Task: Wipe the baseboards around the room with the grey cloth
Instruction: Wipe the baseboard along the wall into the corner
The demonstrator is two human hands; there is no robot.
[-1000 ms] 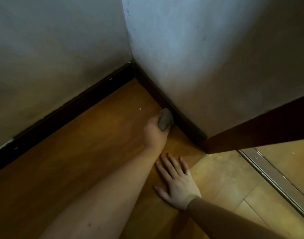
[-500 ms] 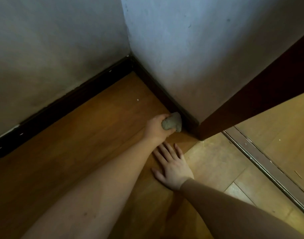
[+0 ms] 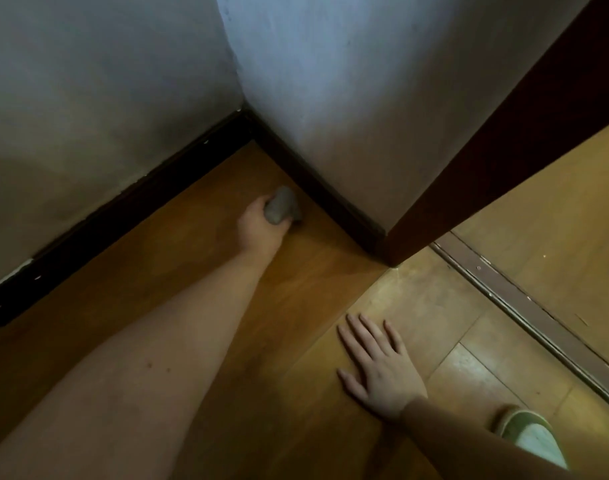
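My left hand (image 3: 258, 232) grips the bunched grey cloth (image 3: 280, 207) low over the wooden floor, near the corner of the room. The cloth sits just short of the dark baseboard (image 3: 334, 202) under the right-hand wall, with a narrow strip of floor between them. A second dark baseboard (image 3: 123, 216) runs along the left-hand wall to the corner. My right hand (image 3: 379, 368), in a brown sleeve, lies flat on the floor with its fingers spread, holding nothing.
A dark brown door frame (image 3: 486, 161) ends the right-hand wall. Beyond it a metal threshold strip (image 3: 524, 306) crosses the lighter floor. A pale slipper (image 3: 531, 434) shows at the bottom right. The left baseboard has pale chips at its far left end.
My left hand has drawn the cloth off the right-hand baseboard and toward the corner. My right hand now lies farther back from it, and the slipper has come into view.
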